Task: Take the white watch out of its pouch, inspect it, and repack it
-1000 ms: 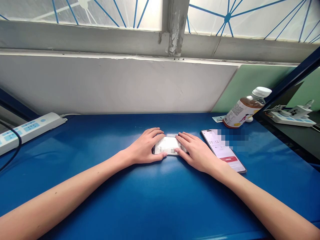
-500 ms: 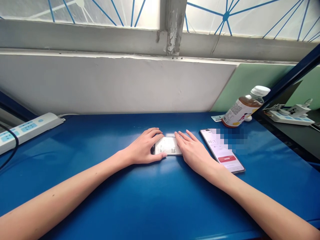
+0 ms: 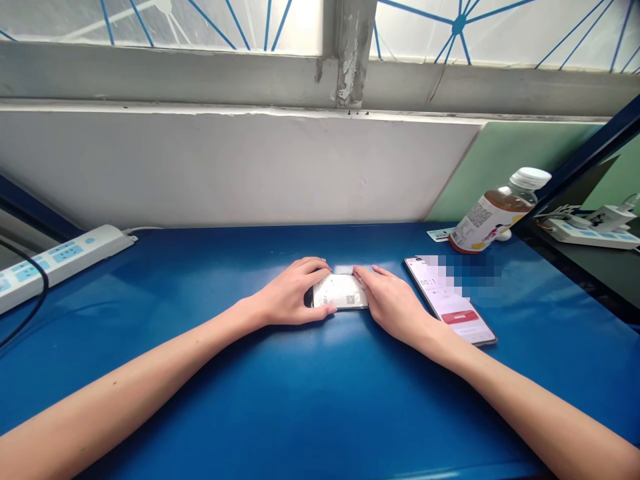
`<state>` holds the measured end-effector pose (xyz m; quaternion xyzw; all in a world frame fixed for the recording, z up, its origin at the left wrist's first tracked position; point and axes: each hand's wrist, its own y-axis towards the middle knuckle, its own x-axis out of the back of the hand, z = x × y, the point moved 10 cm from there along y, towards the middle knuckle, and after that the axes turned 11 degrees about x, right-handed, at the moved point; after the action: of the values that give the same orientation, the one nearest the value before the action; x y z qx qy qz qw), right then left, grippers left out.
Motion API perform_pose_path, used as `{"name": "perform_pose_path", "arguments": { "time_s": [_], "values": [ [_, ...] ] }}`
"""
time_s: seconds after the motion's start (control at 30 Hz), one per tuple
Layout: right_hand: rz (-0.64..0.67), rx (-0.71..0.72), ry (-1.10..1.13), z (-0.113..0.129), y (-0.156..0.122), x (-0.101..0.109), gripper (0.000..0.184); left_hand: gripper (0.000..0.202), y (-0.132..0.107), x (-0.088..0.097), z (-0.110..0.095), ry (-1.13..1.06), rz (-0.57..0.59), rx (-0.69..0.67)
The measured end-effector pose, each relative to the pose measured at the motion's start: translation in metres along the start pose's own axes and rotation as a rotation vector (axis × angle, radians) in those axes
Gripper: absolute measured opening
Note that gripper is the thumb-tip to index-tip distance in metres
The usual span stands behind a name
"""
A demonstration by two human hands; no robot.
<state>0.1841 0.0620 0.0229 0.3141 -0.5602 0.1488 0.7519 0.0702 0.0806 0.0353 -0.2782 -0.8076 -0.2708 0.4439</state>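
Note:
A small white packet with printed labels lies flat on the blue table. My left hand curls round its left end, thumb under the near edge and fingers over the far edge. My right hand holds its right end, fingers bent over the far corner. Both hands rest on the table surface.
A phone with a lit screen and a red button lies just right of my right hand. A tilted drink bottle leans at the back right beside a small card. A white power strip sits at the far left; another power strip is at the right.
My right hand's fingers, stretched flat over the packet before, have drawn in and curled round its right end. The left hand has stayed in place.

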Motion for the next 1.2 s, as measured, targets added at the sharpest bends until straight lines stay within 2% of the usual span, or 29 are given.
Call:
{"name": "perform_pose_path", "arguments": {
  "time_s": [0.13, 0.3, 0.5, 0.63, 0.8, 1.0, 1.2],
  "values": [
    [-0.049, -0.059, 0.089, -0.005, 0.000, 0.003, 0.037, 0.045, 0.000, 0.001, 0.001, 0.014, 0.000, 0.001],
    [-0.081, -0.152, 0.195, -0.016, -0.006, -0.001, 0.034, 0.046, 0.000, 0.001, 0.000, 0.039, -0.006, -0.010],
    [-0.147, 0.018, 0.052, -0.001, -0.006, 0.013, 0.042, 0.049, -0.001, 0.002, 0.002, 0.108, -0.057, 0.013],
    [-0.177, 0.059, -0.057, -0.007, -0.006, 0.027, 0.036, 0.048, -0.001, 0.003, 0.006, 0.169, -0.092, 0.056],
    [-0.143, 0.044, -0.061, -0.016, -0.008, 0.027, 0.034, 0.045, -0.001, 0.004, 0.003, 0.171, -0.086, 0.056],
    [-0.048, 0.052, 0.006, -0.013, -0.008, 0.018, 0.027, 0.046, -0.001, 0.002, 0.000, 0.139, -0.060, 0.019],
    [-0.035, 0.052, -0.007, -0.012, -0.008, 0.023, 0.034, 0.057, -0.002, -0.002, 0.004, 0.120, -0.026, 0.019]
  ]
}}
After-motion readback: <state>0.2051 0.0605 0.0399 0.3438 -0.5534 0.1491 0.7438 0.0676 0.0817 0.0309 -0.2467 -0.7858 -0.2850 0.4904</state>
